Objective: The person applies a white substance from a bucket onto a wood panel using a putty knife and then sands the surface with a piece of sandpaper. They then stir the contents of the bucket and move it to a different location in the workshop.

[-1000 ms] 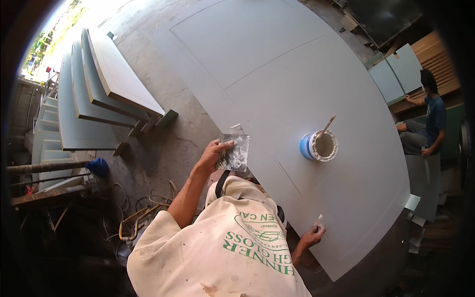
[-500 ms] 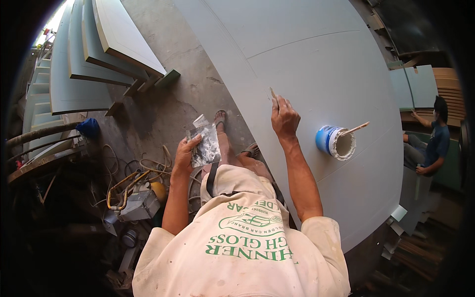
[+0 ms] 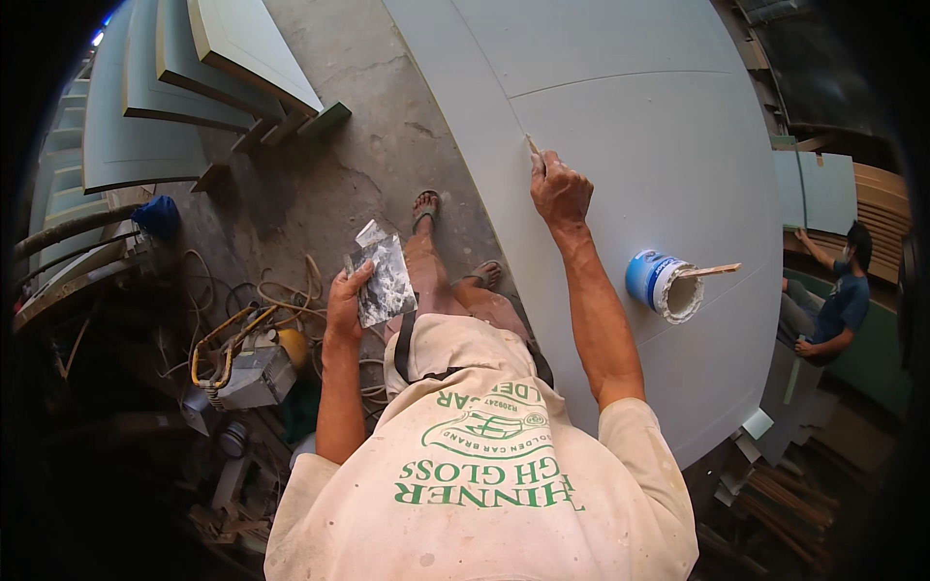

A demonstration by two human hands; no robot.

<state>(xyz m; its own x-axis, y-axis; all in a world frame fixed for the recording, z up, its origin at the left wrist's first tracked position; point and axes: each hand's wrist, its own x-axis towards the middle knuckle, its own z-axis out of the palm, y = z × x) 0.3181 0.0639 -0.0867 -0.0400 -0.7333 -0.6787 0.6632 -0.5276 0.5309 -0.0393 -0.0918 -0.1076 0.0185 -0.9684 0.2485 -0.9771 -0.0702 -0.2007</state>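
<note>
Your left hand (image 3: 345, 300) grips one smeared plate (image 3: 387, 281), a pale piece (image 3: 370, 233) jutting behind it. Your right hand (image 3: 562, 191) clenches one thin tool (image 3: 532, 144), possibly a scraper, tip at the large grey panel (image 3: 639, 136). There, one blue-and-white can (image 3: 654, 279) contains pale paste (image 3: 686, 298) and one stick (image 3: 715, 270).

Green lettering (image 3: 484, 495) stands upside down to the view on the cream T-shirt (image 3: 455, 547): two rows of large capitals, partly lost in folds at one end. Toward the waist sits a green outlined emblem (image 3: 487, 426) ringed with small capitals, then a short code and more large capitals. The bucket's (image 3: 663, 287) blue label (image 3: 643, 271) carries white markings too small to read.
</note>
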